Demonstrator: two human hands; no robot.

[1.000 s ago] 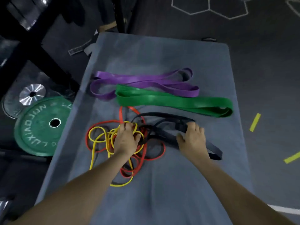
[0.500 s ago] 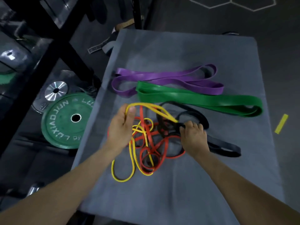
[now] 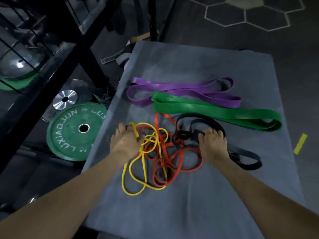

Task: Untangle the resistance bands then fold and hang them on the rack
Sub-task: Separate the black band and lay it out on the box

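While left hand (image 3: 126,144) grips yellow band (image 3: 133,176), right hand (image 3: 213,145) black band (image 3: 248,158): five bands.

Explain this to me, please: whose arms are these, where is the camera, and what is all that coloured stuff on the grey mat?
There is no machine here. A person wears a camera on the head, looking forward and down, so the two bare arms are their own. On the grey mat lie stretchy exercise bands. The purple band and the green band lie apart, already neat. Nearer, a yellow band, a red band and a black band are knotted together. The left hand holds a yellow strand; the right hand grips the black band. Beside the mat, on the floor, lies a green weight plate.
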